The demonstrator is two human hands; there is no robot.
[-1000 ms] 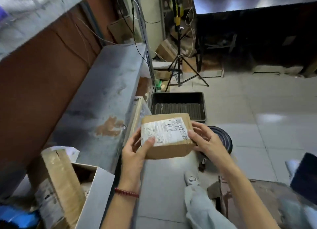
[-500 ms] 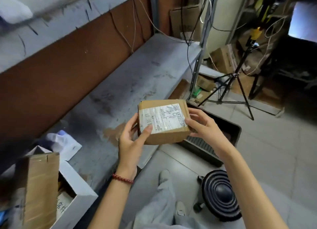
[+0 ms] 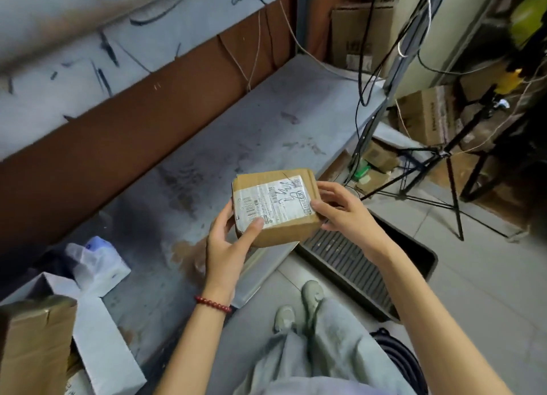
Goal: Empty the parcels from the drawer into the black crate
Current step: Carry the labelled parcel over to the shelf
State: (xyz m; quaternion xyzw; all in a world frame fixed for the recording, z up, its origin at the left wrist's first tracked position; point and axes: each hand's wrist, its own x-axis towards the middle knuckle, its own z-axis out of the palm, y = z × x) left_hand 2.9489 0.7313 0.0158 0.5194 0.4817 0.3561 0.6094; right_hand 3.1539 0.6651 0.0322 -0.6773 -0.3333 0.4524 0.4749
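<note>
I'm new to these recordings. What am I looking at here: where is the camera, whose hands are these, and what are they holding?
No machine here: a person wears a wide-angle camera on the head, so the single view looks down at their own hands. The left hand and right hand grip a cardboard parcel with a shipping label, one at each end, over the edge of a grey metal shelf. The black crate sits on the floor beside the shelf. An open white box shows at lower left.
</note>
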